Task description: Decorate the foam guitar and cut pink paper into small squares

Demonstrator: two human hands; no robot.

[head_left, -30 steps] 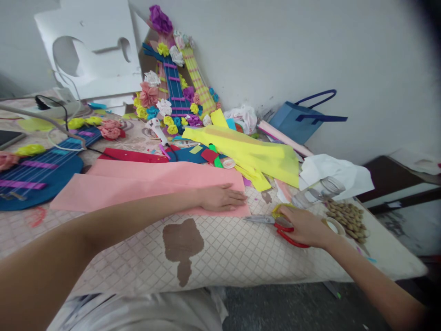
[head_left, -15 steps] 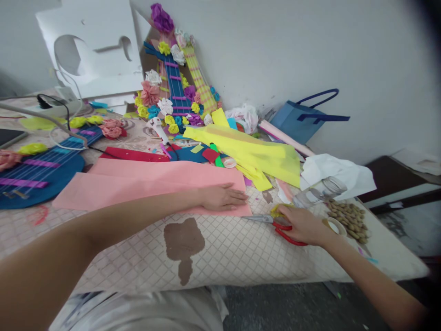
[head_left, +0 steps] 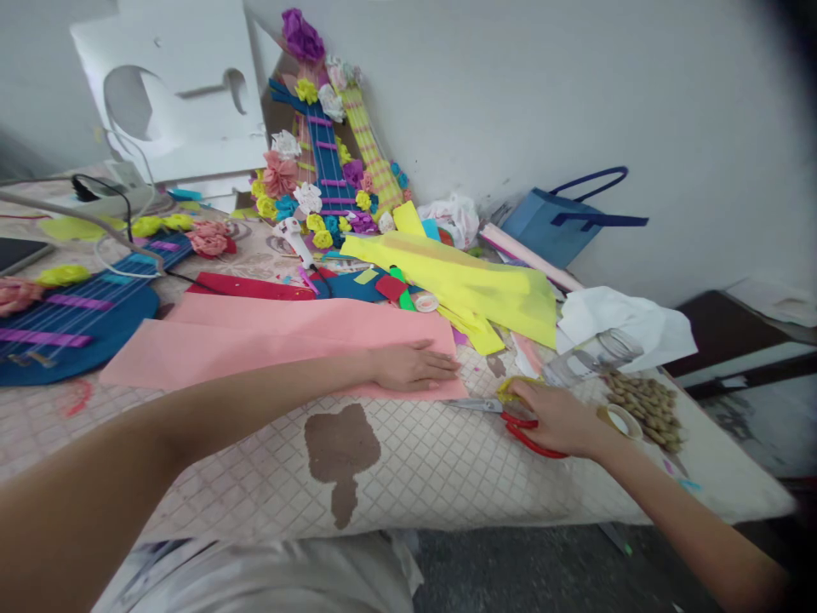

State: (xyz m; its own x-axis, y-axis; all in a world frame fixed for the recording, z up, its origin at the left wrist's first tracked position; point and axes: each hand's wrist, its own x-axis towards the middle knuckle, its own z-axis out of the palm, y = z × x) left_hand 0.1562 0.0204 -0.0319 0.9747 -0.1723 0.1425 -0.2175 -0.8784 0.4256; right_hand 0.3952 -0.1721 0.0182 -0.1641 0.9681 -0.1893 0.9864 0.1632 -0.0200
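Observation:
My left hand (head_left: pixel 412 367) lies flat, fingers stretched out, on the right end of a long folded pink paper sheet (head_left: pixel 268 339) on the quilted table cover (head_left: pixel 414 460). My right hand (head_left: pixel 554 417) rests just to the right, fingers curled over the red and yellow handles of a pair of scissors (head_left: pixel 504 409). The scissors lie on the table with their metal blades pointing left toward the pink sheet's corner.
Yellow paper sheets (head_left: pixel 472 285) lie behind the hands. A glass jar (head_left: pixel 591 358), white paper (head_left: pixel 629 319), peanuts (head_left: pixel 644 404) and a tape roll (head_left: pixel 619 419) sit right. A glue gun (head_left: pixel 292 238), blue craft guitars with paper flowers (head_left: pixel 325 153) and a blue bag (head_left: pixel 555 221) stand behind.
My right hand has slid the scissors slightly left toward the pink sheet. My left hand stays flat on the paper.

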